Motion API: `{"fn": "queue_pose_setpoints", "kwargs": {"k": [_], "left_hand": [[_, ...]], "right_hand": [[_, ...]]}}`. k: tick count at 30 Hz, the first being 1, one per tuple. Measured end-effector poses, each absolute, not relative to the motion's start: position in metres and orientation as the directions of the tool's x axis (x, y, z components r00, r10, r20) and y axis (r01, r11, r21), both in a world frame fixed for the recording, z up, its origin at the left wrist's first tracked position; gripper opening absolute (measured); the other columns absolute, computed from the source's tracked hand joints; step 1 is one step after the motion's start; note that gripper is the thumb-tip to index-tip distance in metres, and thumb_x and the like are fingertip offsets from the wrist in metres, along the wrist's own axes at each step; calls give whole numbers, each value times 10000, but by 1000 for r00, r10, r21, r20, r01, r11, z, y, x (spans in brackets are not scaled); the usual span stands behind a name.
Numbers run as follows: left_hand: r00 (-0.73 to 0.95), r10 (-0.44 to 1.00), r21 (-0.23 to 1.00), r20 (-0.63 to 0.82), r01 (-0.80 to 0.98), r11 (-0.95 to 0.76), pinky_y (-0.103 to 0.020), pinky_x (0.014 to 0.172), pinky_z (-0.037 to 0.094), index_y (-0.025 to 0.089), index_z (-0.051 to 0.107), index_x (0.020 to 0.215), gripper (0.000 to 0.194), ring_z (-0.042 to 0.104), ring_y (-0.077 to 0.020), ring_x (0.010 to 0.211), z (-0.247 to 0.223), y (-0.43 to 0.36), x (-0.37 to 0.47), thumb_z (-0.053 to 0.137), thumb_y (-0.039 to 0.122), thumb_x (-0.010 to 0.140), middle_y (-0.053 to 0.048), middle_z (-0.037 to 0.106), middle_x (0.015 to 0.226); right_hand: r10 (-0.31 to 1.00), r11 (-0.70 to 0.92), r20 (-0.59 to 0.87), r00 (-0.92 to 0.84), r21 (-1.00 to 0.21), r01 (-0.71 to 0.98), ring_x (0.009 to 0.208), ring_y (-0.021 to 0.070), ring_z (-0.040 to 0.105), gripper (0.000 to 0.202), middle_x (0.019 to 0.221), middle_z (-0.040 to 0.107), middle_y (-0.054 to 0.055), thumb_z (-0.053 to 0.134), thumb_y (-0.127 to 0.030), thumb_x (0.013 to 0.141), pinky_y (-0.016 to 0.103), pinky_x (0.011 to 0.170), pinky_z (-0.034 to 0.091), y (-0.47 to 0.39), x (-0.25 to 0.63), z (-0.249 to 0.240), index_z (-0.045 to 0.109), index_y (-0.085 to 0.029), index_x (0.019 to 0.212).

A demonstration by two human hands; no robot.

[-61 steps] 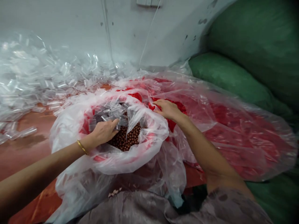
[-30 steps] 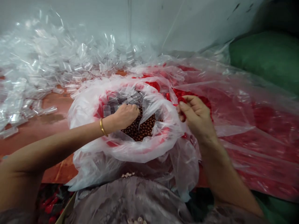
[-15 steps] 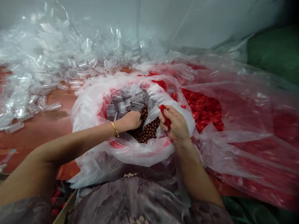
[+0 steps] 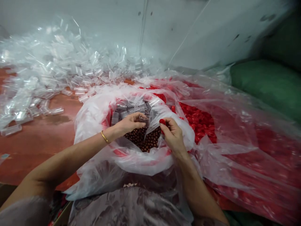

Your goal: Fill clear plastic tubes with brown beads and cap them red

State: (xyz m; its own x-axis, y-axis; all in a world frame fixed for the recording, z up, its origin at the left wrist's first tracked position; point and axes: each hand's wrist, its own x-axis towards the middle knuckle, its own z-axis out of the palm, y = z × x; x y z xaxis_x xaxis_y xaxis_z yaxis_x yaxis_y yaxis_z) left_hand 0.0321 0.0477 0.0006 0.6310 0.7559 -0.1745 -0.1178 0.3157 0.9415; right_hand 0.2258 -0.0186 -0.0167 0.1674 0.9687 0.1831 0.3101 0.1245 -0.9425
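My left hand [image 4: 128,125], a gold bangle on its wrist, is closed on a small clear plastic tube [image 4: 144,119] between thumb and fingers. Beneath it lie round, shiny brown balls [image 4: 143,139] in a basin lined with white plastic sheeting [image 4: 141,164]. More clear tubes [image 4: 136,108] fill the far left part of the same basin. At the basin's right side, my right hand [image 4: 173,134] pinches a red plastic cap [image 4: 162,121]; its curled fingers hide whatever else is in the palm. A fold of clear film [image 4: 155,124] separates the two hands.
A big heap of clear tubes [image 4: 58,59] spreads over the orange-red tabletop [image 4: 35,150] at the back left. To the right, red plastic pieces [image 4: 197,121] lie in a large transparent bag [image 4: 235,150]. Green sacking [image 4: 258,81] stands behind, against a pale wall [image 4: 183,28].
My left hand has lifted from the brown balls, its fingers opening out around a clear tube. My right hand keeps the red cap, now turned upward. The whole view has tilted slightly.
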Motion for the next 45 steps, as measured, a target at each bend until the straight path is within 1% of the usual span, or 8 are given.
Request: {"fn": "queue_pose_setpoints", "kwargs": {"k": [3, 7, 12, 19, 24, 34, 39, 45], "left_hand": [[655, 730, 930, -198, -110, 351, -238, 708, 461, 158, 535, 948, 326, 609, -90, 733, 4, 45, 29, 747, 213, 707, 6, 629, 842], [686, 710, 951, -161, -84, 297, -231, 663, 461, 148, 536, 948, 341, 571, -75, 654, 5, 41, 26, 747, 209, 688, 25, 607, 770], [720, 685, 957, -111, -108, 268, -245, 693, 444, 134, 561, 943, 407, 561, -92, 703, -4, 38, 31, 798, 217, 623, 7, 619, 806], [680, 728, 962, 86, -247, 117, -268, 794, 436, 137, 580, 946, 412, 557, -119, 805, -8, 37, 35, 813, 257, 628, -7, 609, 859], [683, 721, 974, 117, -220, 50, -282, 812, 441, 133, 578, 982, 366, 557, -132, 831, -6, 40, 33, 752, 255, 684, -21, 611, 886], [714, 695, 991, 85, -136, 18, -269, 718, 434, 146, 543, 968, 305, 522, -128, 757, 0, 37, 34, 664, 343, 770, -11, 567, 845], [683, 716, 987, 145, -50, -152, -267, 706, 441, 150, 542, 985, 240, 513, -141, 787, -3, 37, 32, 600, 309, 814, -21, 569, 874], [654, 735, 965, 178, 28, -259, -258, 660, 421, 151, 537, 973, 262, 488, -133, 732, 1, 31, 29, 603, 341, 804, -5, 551, 830]], "right_hand": [[967, 94, 142, 213, -971, 219, 537, 87, 494, 203, 704, 592, -43, 634, -405, 810, 215, 480, 402, -20, 223, -10, 563, -223, 868], [967, -15, -63, 246, -982, -190, 457, 86, 552, 373, 666, 627, -79, 809, -404, 629, 212, 401, 445, -15, 221, 9, 537, -235, 821], [955, 145, 10, 297, -888, -437, 701, 125, 703, 394, 685, 693, -80, 898, -323, 497, 236, 656, 576, 1, 209, 23, 568, -229, 691], [969, 108, 27, 246, -941, -321, 741, 155, 707, 276, 806, 754, -15, 827, -420, 628, 295, 750, 564, 3, 191, 15, 690, -232, 777], [965, 147, 145, 217, -989, 6, 920, 174, 695, 290, 982, 755, 13, 720, -460, 764, 319, 851, 539, -12, 202, 13, 737, -240, 952], [932, 247, 301, 199, -934, 258, 943, 201, 696, 321, 1059, 746, 40, 668, -377, 817, 378, 879, 555, -16, 209, 4, 718, -226, 1096], [916, 317, 394, 83, -832, 456, 962, 203, 681, 291, 1050, 734, 42, 602, -307, 865, 386, 891, 547, -16, 202, 11, 725, -237, 1119], [905, 334, 420, 69, -801, 496, 939, 200, 679, 310, 1028, 725, 56, 538, -297, 910, 379, 846, 563, -25, 197, 8, 711, -255, 1164]]}}
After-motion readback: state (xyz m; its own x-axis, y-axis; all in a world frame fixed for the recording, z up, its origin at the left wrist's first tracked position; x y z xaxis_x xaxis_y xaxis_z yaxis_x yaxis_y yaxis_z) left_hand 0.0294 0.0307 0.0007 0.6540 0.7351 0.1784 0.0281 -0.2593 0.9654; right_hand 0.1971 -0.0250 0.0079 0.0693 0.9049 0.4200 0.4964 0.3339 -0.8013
